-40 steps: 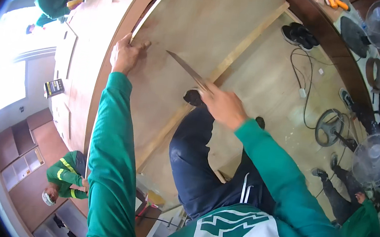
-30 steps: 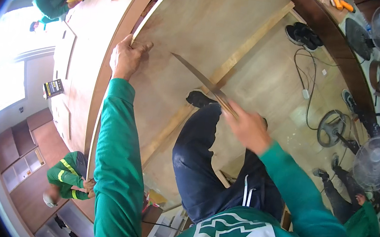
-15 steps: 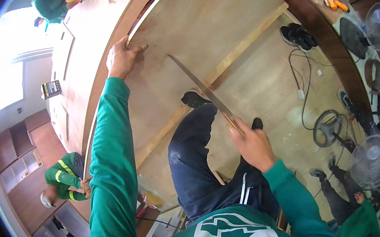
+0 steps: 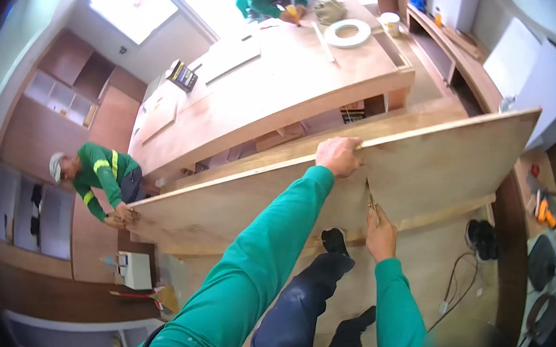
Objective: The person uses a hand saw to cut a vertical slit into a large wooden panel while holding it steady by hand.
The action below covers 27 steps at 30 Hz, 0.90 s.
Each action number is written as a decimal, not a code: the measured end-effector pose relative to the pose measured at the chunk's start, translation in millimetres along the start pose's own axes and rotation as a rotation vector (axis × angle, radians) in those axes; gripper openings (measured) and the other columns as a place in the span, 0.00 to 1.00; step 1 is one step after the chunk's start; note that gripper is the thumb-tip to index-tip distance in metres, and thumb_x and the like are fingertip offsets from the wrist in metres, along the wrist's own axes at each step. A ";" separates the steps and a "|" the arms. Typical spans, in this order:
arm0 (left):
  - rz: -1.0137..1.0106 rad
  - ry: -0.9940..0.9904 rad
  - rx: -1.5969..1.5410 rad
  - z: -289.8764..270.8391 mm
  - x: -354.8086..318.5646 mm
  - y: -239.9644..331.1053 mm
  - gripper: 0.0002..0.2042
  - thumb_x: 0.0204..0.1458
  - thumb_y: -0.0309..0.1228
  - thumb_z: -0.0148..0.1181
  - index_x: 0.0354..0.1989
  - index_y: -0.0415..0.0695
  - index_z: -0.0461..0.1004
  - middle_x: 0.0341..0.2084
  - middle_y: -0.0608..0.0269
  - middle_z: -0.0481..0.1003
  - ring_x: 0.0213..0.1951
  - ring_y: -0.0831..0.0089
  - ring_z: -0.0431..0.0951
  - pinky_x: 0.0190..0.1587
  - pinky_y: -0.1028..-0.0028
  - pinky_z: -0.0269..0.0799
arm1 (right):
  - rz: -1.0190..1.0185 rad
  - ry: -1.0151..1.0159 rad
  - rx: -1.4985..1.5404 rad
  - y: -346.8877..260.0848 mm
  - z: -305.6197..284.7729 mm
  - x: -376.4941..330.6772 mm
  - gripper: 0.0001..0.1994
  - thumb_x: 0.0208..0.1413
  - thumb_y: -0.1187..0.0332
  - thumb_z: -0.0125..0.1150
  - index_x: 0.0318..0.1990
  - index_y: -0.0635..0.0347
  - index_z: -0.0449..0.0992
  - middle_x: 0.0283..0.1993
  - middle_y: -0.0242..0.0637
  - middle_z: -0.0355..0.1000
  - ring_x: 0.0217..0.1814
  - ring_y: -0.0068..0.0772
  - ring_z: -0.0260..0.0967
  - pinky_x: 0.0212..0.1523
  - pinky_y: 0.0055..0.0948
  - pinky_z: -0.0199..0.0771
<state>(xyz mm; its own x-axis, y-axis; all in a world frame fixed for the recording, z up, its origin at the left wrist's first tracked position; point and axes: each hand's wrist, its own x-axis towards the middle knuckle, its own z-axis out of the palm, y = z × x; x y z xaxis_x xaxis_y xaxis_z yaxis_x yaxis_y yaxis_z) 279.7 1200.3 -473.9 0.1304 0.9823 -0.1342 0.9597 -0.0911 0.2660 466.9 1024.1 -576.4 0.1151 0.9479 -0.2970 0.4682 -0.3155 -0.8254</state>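
Pale-brown wood makes the long, flat plywood panel [image 4: 445,155] that slants across the centre of the frame, standing on edge, its face smudged and faintly grained. In the upper right, a white tub [image 4: 391,26] stands by the counter [image 4: 289,72]; its contents cannot be made out. A black box [image 4: 182,76] with pale printing sits on the counter, upper left, and a smooth white ring [image 4: 344,43] lies flat near the top. In the open cabinet [image 4: 57,217] at lower left, something black [image 4: 36,204] hangs. The left hand's [image 4: 338,156] grip is closed over the panel's upper edge; the right hand's [image 4: 381,234] is wrapped around a slim handsaw [image 4: 370,192], its tip near the panel's face. A co-worker [image 4: 108,171] in green has both hands at the panel's left end.
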 end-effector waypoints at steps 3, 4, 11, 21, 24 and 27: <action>0.024 0.051 -0.001 -8.2 -4.6 -9.2 0.29 0.58 0.46 0.76 0.70 0.57 0.86 0.56 0.47 0.90 0.60 0.45 0.89 0.63 0.47 0.84 | -0.033 -0.034 -0.003 -4.6 1.1 0.4 0.32 0.82 0.44 0.55 0.76 0.61 0.80 0.63 0.71 0.83 0.69 0.76 0.80 0.71 0.58 0.79; 0.033 0.044 -0.007 -10.1 -2.2 -9.6 0.30 0.58 0.48 0.77 0.70 0.56 0.86 0.56 0.47 0.90 0.60 0.44 0.89 0.64 0.47 0.84 | -0.052 -0.032 -0.015 -1.3 1.8 0.9 0.32 0.82 0.44 0.54 0.77 0.62 0.80 0.65 0.70 0.82 0.70 0.76 0.79 0.73 0.58 0.78; 0.019 -0.003 -0.059 -11.2 -1.3 -23.4 0.34 0.57 0.48 0.77 0.75 0.61 0.82 0.64 0.51 0.87 0.66 0.48 0.86 0.69 0.48 0.82 | -0.086 -0.165 0.068 -2.5 12.3 2.7 0.33 0.84 0.46 0.51 0.78 0.66 0.77 0.73 0.66 0.79 0.79 0.71 0.74 0.78 0.53 0.73; -0.002 -0.105 -0.075 -24.0 -7.6 -10.3 0.36 0.58 0.54 0.78 0.77 0.64 0.81 0.69 0.56 0.85 0.72 0.52 0.83 0.75 0.54 0.78 | -0.030 -0.143 0.089 20.4 24.1 7.3 0.33 0.85 0.47 0.50 0.80 0.66 0.75 0.73 0.65 0.80 0.79 0.68 0.75 0.79 0.51 0.72; -0.004 -0.082 -0.020 -19.8 -2.4 1.6 0.40 0.54 0.54 0.81 0.78 0.65 0.79 0.71 0.58 0.84 0.72 0.52 0.82 0.75 0.51 0.79 | -0.050 -0.117 0.083 34.9 9.6 10.7 0.30 0.85 0.48 0.51 0.79 0.62 0.76 0.73 0.63 0.81 0.78 0.68 0.76 0.78 0.51 0.74; -0.014 -0.097 0.061 -7.4 5.2 -11.4 0.41 0.53 0.54 0.82 0.79 0.66 0.79 0.70 0.58 0.84 0.72 0.52 0.83 0.75 0.50 0.79 | -0.197 -0.069 0.053 27.6 8.1 6.9 0.28 0.84 0.50 0.55 0.78 0.60 0.78 0.71 0.65 0.81 0.75 0.69 0.78 0.74 0.52 0.77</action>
<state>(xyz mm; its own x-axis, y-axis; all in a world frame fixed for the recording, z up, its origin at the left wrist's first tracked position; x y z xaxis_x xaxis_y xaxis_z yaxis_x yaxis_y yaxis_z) 267.5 1207.6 -470.6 0.1373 0.9635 -0.2299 0.9746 -0.0900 0.2049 473.5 1021.5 -605.1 -0.0349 0.9869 -0.1578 0.4286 -0.1278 -0.8944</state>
